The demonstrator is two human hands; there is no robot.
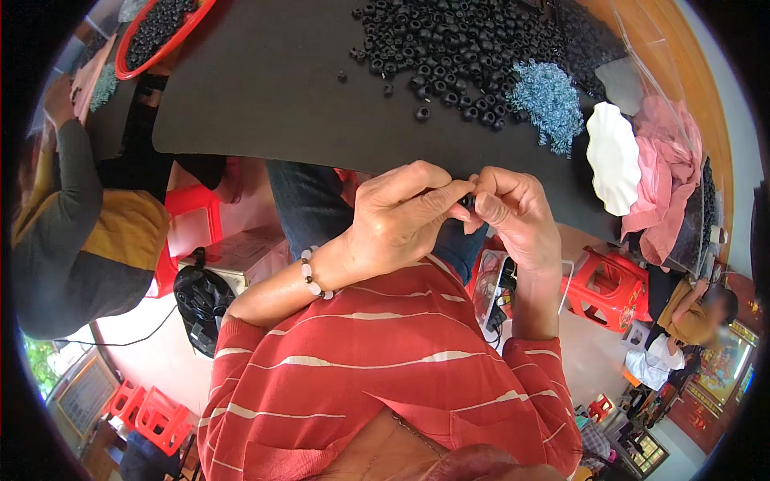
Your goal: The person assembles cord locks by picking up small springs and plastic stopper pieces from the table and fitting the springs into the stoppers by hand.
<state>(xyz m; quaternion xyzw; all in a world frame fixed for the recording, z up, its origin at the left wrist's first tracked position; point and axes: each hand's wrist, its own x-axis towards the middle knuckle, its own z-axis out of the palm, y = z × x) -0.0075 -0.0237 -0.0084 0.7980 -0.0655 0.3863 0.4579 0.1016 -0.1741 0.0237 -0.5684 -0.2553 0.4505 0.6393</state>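
My left hand (401, 206) and my right hand (521, 215) meet just past the near edge of the dark table mat. Both are closed in a pinch, fingertips touching. Between them is a small black round piece (468, 202), mostly covered by the fingers. Beyond my hands lies a large heap of black round pieces with holes (449, 48). A few loose ones, such as a black piece (423, 114), sit at its near side. Right of the heap is a pile of small light-blue springs or coils (547, 104), too fine to make out singly.
A white scalloped dish (613, 159) and a pink cloth (659, 188) lie at the right. At the far left stands a red tray (164, 36) of black pieces, near a co-worker's arm (76, 168). Red stools (605, 289) and a black bag (200, 305) are below the table.
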